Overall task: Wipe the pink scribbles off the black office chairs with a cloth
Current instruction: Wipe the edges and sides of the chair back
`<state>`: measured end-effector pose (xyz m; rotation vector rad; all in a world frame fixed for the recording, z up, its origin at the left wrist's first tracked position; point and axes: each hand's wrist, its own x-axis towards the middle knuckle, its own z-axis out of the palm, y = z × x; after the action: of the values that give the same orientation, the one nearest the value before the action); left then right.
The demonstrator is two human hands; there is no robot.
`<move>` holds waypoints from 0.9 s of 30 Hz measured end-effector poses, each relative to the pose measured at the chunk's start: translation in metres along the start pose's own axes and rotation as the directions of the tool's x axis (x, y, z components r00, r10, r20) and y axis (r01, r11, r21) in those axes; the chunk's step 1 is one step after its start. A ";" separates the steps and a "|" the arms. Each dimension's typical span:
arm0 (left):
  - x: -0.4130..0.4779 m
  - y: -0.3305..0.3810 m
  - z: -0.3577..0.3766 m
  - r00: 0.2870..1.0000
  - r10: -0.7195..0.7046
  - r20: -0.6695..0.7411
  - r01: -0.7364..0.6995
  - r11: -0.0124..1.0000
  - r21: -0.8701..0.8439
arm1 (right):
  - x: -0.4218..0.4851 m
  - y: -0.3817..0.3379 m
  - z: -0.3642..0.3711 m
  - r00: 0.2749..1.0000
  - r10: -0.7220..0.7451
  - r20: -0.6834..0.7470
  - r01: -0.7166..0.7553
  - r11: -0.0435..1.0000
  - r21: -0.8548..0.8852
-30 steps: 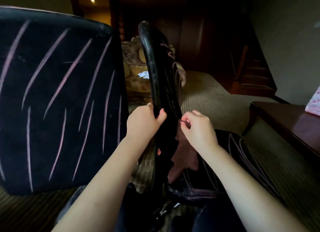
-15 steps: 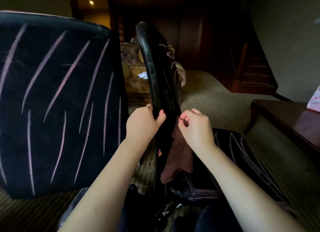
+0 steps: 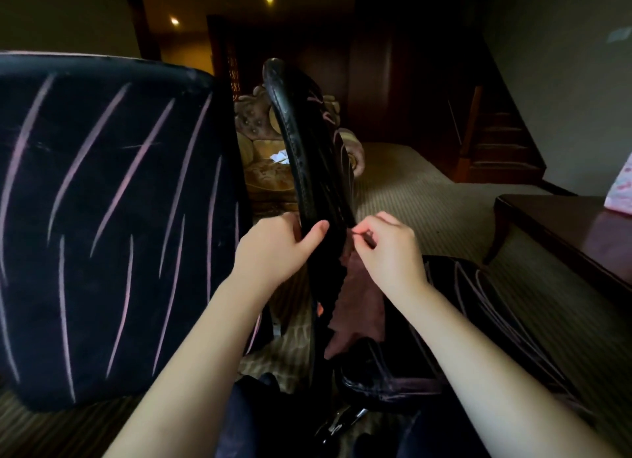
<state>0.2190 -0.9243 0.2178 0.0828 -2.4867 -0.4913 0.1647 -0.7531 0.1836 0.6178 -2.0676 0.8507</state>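
The brownish cloth (image 3: pixel 362 300) hangs against the front of the middle chair's backrest (image 3: pixel 307 156), above its pink-scribbled seat (image 3: pixel 478 320). The right hand (image 3: pixel 390 249) pinches the cloth's top edge, apparently against the backrest. The left hand (image 3: pixel 273 249) grips the backrest's rim, thumb curled round it. A 2nd black chair (image 3: pixel 102 218), streaked pink, stands at the left; a dark table (image 3: pixel 564 231) sits to the right.
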 end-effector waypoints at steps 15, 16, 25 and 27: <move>0.030 0.005 -0.027 0.993 0.063 -0.103 -0.074 0.991 -0.110 | -0.003 -0.027 0.034 0.976 -0.076 -0.204 0.102 0.988 0.120; 0.030 0.004 -0.027 0.993 0.060 -0.099 -0.072 0.991 -0.115 | -0.006 -0.026 0.035 0.981 -0.058 -0.187 0.082 0.989 0.125; 0.019 -0.001 -0.022 0.997 0.051 -0.059 -0.060 0.984 -0.169 | -0.051 0.016 0.027 0.988 -0.091 -0.124 0.095 0.995 0.029; 0.016 -0.004 -0.021 0.997 0.073 -0.022 -0.076 0.977 -0.202 | -0.043 0.015 0.016 0.988 -0.100 -0.122 0.103 0.995 0.018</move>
<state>0.2176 -0.9371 0.2407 -0.0872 -2.4016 -0.7057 0.1712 -0.7498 0.1358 0.6630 -1.9033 0.8354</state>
